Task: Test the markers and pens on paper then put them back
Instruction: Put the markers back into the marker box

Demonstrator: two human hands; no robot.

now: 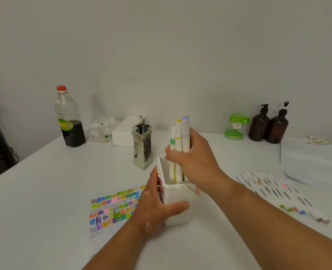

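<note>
The right hand has its fingers curled round three markers, perhaps more behind the palm. They stand upright with their lower ends inside the white holder. The left hand grips the holder's side, thumb across its front. From the holder, the swatched paper lies at eight o'clock and the loose markers at three o'clock on the surface.

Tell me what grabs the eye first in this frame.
At centre, the right hand grips a bunch of markers upright, their lower ends inside the white box that the left hand holds. Front left lies a paper full of colour swatches; to the right, a row of markers lies loose.
</note>
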